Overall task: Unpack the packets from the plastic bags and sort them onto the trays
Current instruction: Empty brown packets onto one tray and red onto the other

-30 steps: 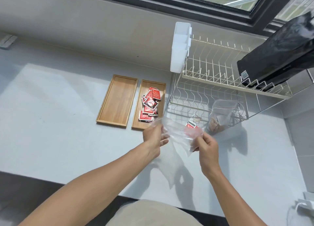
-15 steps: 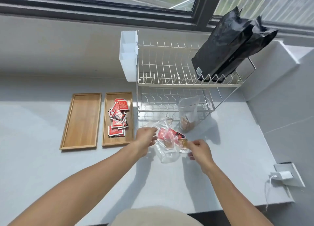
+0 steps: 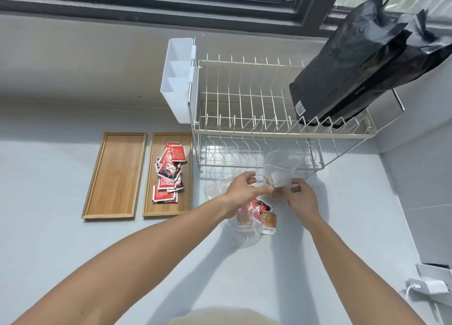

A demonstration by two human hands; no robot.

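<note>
Both hands are reaching out to the clear plastic bag (image 3: 281, 170) that's standing at about 1 o'clock on the counter, right in front of the dish rack's (image 3: 256, 129) lower shelf. Left hand (image 3: 241, 190) is curling loosely with its fingers pinching at the bag's lower left edge, and right hand (image 3: 299, 196) is closing on the bag's bottom right, thumb and fingers gripping the plastic. Can't really tell how firm either grip is since the plastic is see-through and bunched up.

Just below the hands a second clear bag (image 3: 242, 227) is lying flat on the white counter (image 3: 73, 251), with a few red and brown packets (image 3: 267, 220) sitting in and beside it. Over at 10 o'clock two wooden trays are sitting side by side: the left tray (image 3: 115, 175) is holding nothing, the right tray (image 3: 168, 209) is carrying a messy pile of red packets (image 3: 168, 175). Up at 2 o'clock a couple of black pouches (image 3: 354, 63) are leaning on the rack's top shelf.
</note>
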